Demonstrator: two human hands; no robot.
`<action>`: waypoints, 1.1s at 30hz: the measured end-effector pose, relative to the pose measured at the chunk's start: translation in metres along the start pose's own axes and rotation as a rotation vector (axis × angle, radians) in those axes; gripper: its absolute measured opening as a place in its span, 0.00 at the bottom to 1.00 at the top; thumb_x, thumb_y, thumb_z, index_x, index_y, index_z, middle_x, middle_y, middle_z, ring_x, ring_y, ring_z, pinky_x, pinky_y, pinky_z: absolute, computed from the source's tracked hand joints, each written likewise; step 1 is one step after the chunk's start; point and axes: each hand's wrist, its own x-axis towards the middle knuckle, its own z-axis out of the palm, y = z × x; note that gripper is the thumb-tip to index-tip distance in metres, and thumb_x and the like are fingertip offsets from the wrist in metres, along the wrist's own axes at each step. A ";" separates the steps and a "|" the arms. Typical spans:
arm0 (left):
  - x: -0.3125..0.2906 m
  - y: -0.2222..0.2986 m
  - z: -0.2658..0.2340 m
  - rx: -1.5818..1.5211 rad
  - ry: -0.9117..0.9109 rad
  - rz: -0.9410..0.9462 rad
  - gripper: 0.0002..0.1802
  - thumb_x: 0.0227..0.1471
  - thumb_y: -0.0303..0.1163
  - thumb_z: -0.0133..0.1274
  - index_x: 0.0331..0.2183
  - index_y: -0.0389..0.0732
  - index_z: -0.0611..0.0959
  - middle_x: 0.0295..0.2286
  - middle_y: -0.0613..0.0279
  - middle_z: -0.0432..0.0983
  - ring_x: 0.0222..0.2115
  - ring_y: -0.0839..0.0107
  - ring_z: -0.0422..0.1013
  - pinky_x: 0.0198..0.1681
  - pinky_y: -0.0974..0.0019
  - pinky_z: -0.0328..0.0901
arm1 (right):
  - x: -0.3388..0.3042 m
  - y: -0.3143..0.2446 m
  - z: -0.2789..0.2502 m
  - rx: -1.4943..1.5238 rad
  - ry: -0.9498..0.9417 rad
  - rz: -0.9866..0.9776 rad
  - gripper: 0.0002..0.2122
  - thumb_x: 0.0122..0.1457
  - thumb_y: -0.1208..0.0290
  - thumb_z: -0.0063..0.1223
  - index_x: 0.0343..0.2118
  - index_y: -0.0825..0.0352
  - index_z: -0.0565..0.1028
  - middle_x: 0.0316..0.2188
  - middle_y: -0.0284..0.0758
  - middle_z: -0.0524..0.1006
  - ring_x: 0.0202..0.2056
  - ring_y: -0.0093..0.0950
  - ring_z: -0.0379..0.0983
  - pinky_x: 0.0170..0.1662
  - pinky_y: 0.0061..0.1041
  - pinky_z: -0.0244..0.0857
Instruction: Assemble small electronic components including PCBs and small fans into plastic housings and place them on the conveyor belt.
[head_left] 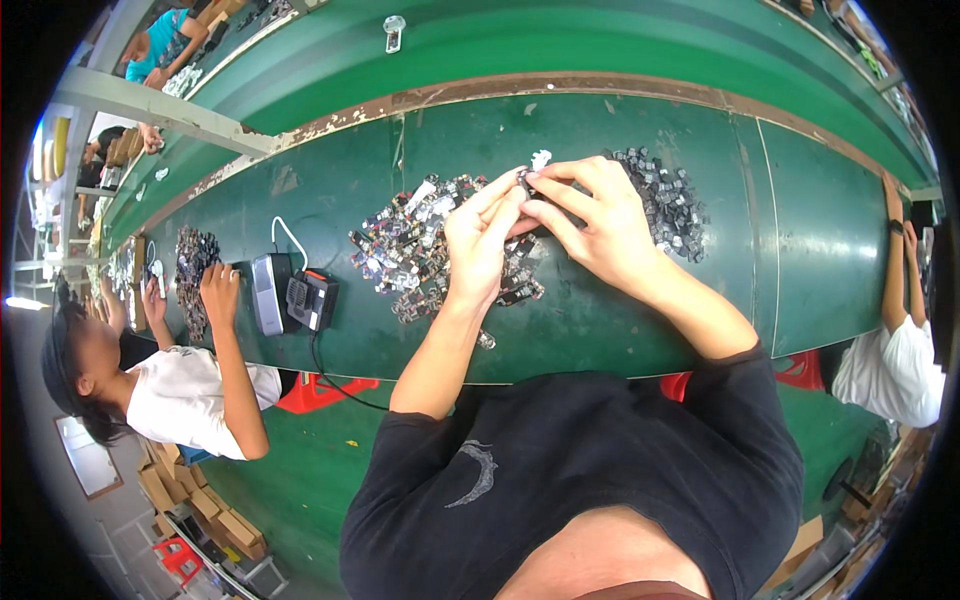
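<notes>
Both my hands meet over the green table, fingertips pinched together around a small dark part [525, 178]. Its exact kind is too small to make out. My left hand [478, 235] holds it from the left, above a heap of small mixed electronic parts [405, 240]. From the other side, my right hand [597, 215] grips it with thumb and fingers. Just beyond the fingertips a small white piece [541, 159] shows; whether it touches the dark part I cannot tell. To the right of my right hand lies a pile of small black pieces [675, 205], partly hidden by that hand.
Left of the heap stand a grey box-shaped device [272, 293] and a black one [313, 298] with a cable. A co-worker [190, 395] sits at the left by another pile [195, 270]; another person [890, 370] is at the right. A green conveyor belt [560, 55] runs behind the table.
</notes>
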 end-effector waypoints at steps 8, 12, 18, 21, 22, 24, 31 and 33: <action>-0.003 0.003 0.001 -0.067 -0.283 -0.074 0.26 0.57 0.26 0.47 0.56 0.29 0.66 0.54 0.45 0.64 0.54 0.61 0.65 0.54 0.60 0.64 | 0.007 0.019 -0.019 0.034 -0.124 0.100 0.11 0.51 0.70 0.59 0.35 0.70 0.79 0.29 0.38 0.79 0.30 0.32 0.77 0.37 0.28 0.69; 0.003 0.003 0.005 0.683 0.012 0.473 0.27 0.49 0.21 0.56 0.52 0.28 0.70 0.49 0.51 0.71 0.48 0.68 0.70 0.51 0.65 0.65 | 0.017 0.022 -0.027 0.363 -0.212 0.500 0.10 0.55 0.74 0.57 0.39 0.71 0.78 0.32 0.37 0.81 0.32 0.23 0.77 0.39 0.21 0.69; 0.006 0.000 -0.005 -0.272 -0.270 -0.270 0.26 0.55 0.26 0.51 0.54 0.28 0.66 0.42 0.53 0.74 0.44 0.61 0.73 0.49 0.62 0.68 | 0.013 0.025 -0.018 0.681 -0.075 0.551 0.10 0.55 0.73 0.58 0.38 0.71 0.79 0.31 0.35 0.81 0.32 0.20 0.76 0.40 0.21 0.70; 0.010 0.010 -0.017 -0.444 -0.292 -0.265 0.26 0.57 0.30 0.45 0.54 0.28 0.65 0.44 0.50 0.72 0.40 0.59 0.74 0.43 0.60 0.71 | 0.014 0.027 -0.015 0.309 0.042 0.280 0.07 0.53 0.73 0.58 0.35 0.66 0.79 0.29 0.34 0.79 0.31 0.26 0.75 0.37 0.24 0.69; 0.011 0.011 -0.021 -0.419 -0.299 -0.257 0.27 0.56 0.32 0.48 0.54 0.29 0.66 0.44 0.48 0.72 0.41 0.62 0.72 0.43 0.62 0.69 | 0.014 0.028 -0.014 0.077 0.068 0.101 0.06 0.52 0.73 0.58 0.33 0.64 0.78 0.28 0.33 0.78 0.30 0.29 0.74 0.36 0.25 0.68; 0.012 0.011 -0.021 -0.272 -0.276 -0.134 0.27 0.55 0.32 0.49 0.54 0.30 0.66 0.46 0.48 0.71 0.42 0.64 0.71 0.43 0.64 0.69 | 0.011 0.027 -0.010 0.028 0.012 0.060 0.04 0.52 0.72 0.58 0.30 0.63 0.77 0.26 0.33 0.76 0.28 0.32 0.70 0.34 0.28 0.67; 0.010 0.010 -0.013 0.274 -0.048 0.102 0.17 0.55 0.26 0.55 0.46 0.31 0.76 0.37 0.57 0.78 0.37 0.73 0.74 0.43 0.71 0.69 | -0.005 0.026 0.000 0.950 -0.609 0.538 0.09 0.57 0.69 0.58 0.37 0.70 0.78 0.30 0.30 0.79 0.28 0.14 0.71 0.31 0.16 0.66; 0.009 0.011 -0.019 0.317 -0.046 0.085 0.18 0.55 0.27 0.54 0.48 0.31 0.75 0.35 0.58 0.78 0.36 0.73 0.74 0.43 0.72 0.69 | 0.005 0.022 -0.009 1.133 -0.699 0.749 0.10 0.57 0.69 0.58 0.38 0.70 0.78 0.31 0.30 0.79 0.30 0.17 0.73 0.32 0.16 0.69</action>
